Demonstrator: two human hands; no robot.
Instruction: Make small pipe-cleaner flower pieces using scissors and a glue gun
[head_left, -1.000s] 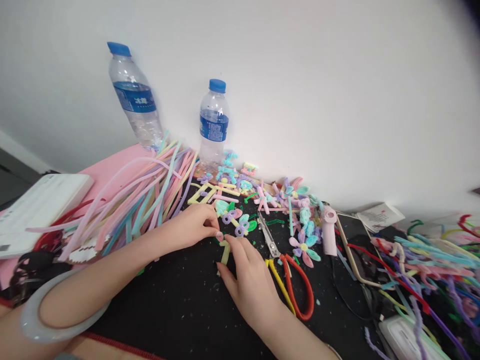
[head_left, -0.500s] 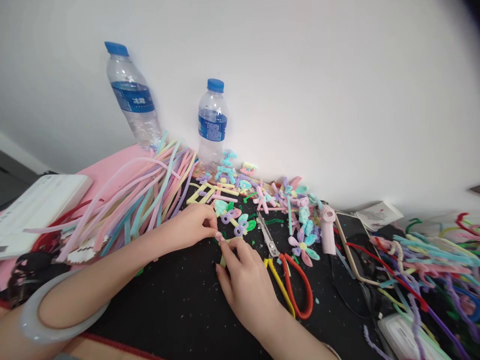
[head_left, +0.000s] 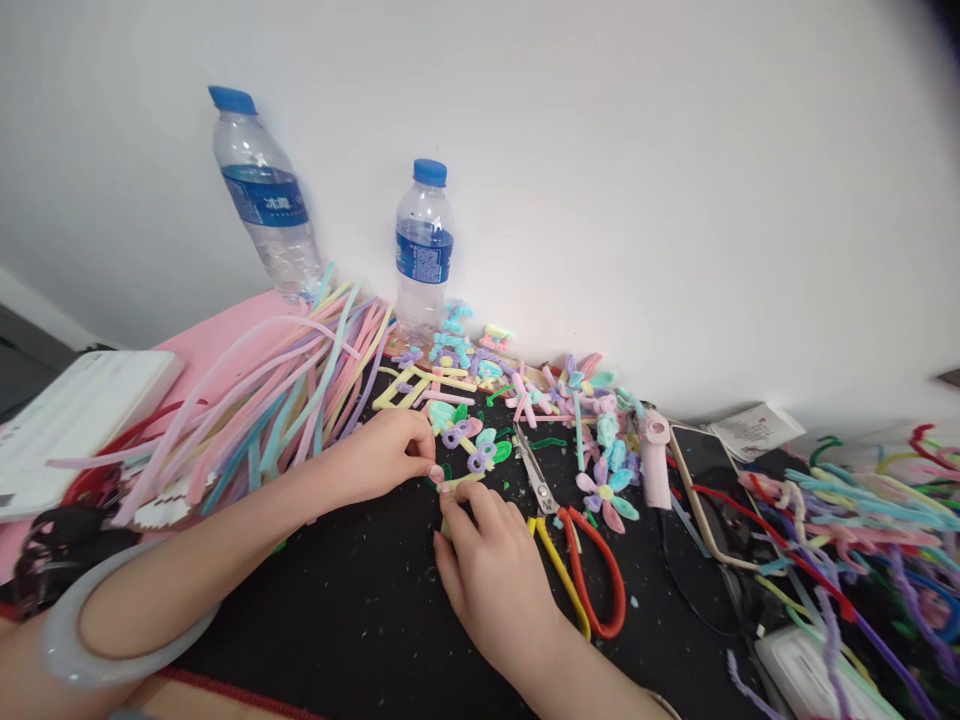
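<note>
My left hand (head_left: 394, 450) reaches in from the left, thumb and forefinger pinched at a small piece too hidden to name. Close against its fingertips, my right hand (head_left: 491, 560) has curled fingers around a pale yellow-green pipe cleaner (head_left: 466, 481), which shows along the forefinger. Just beyond the hands lie fuzzy flowers (head_left: 481, 450) in purple and teal with green leaves. Scissors (head_left: 577, 560) with red and yellow handles rest open to the right of my right hand, blades pointing away.
Two plastic bottles (head_left: 424, 250) stand by the wall. A bundle of pastel pipe cleaners (head_left: 300, 380) lies left, near a white box (head_left: 82, 420). To the right are a pink cylindrical object (head_left: 657, 465), a phone (head_left: 720, 490) and a tangle of coloured pipe cleaners (head_left: 862, 530).
My right hand has shifted very slightly, and more of the pale yellow-green strip shows by its forefinger. My left hand stays in nearly the same pinch.
</note>
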